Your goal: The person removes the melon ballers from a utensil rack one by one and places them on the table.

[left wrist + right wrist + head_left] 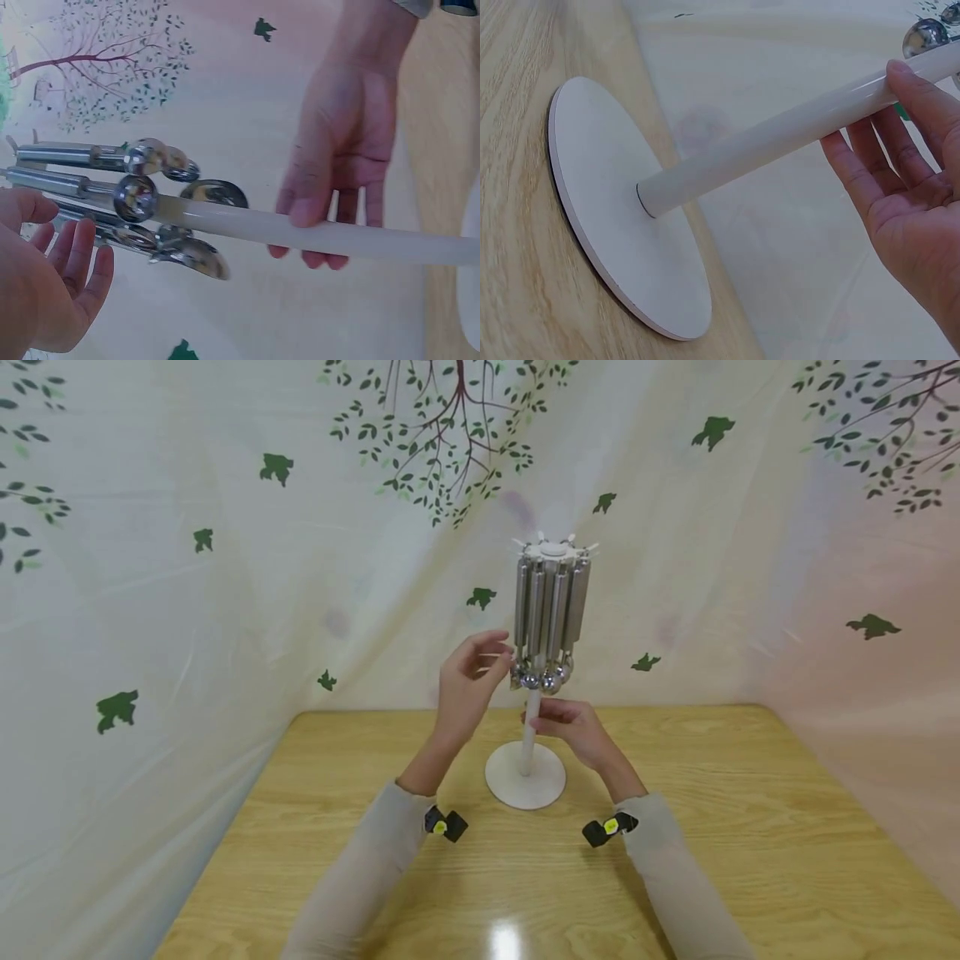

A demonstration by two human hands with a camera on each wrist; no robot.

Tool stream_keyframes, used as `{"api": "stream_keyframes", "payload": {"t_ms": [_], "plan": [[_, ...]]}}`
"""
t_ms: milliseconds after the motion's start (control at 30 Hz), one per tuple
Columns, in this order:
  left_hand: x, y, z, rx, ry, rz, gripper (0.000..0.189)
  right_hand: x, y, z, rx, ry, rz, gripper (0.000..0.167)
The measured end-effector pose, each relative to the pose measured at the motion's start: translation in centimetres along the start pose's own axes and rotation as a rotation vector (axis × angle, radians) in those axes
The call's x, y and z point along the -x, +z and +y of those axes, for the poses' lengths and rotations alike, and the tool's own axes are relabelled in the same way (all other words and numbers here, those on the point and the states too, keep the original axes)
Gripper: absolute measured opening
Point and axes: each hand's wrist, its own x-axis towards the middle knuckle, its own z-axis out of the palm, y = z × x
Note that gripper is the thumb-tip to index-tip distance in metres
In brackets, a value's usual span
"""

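Note:
A white stand (527,774) with a round base and a slim post rises from the table. Metal spoons (553,610) hang in a ring from its top disc, handles up and shiny bowls down. My right hand (573,727) grips the post (780,146) below the bowls, thumb on one side and fingers on the other. Beside the lower left of the spoons is my left hand (472,681), its fingers loosely bent. In the left wrist view, the left thumb (30,206) overlaps a spoon handle, and the other fingers spread below it.
The wooden table (375,860) has its far edge just behind the base. Close behind hangs a pale curtain (390,610) printed with branches and leaves. A small black camera (450,825) sits at the left cuff and another camera (597,833) at the right.

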Motion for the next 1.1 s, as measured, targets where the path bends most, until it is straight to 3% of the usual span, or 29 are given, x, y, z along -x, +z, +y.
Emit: {"api": "stream_keyframes", "payload": {"t_ms": [100,300,500,1100], "plan": [[-1.0,0.4,1.5,0.010,0.021,0.000,0.030,0.0,0.0,-0.1,-0.004,0.017,-0.004,0.028],[-2.2,0.9,3.3,0.011,-0.011,-0.043,0.034,-0.1,-0.2,0.3,-0.007,0.025,-0.007,0.029],[-2.6,1.2,3.6,0.004,-0.033,-0.084,0.037,-0.2,-0.3,0.4,-0.003,0.016,-0.005,0.034],[-4.0,1.2,3.9,-0.009,-0.055,-0.099,0.032,-0.2,-0.2,0.3,-0.009,0.057,0.001,0.039]]}}
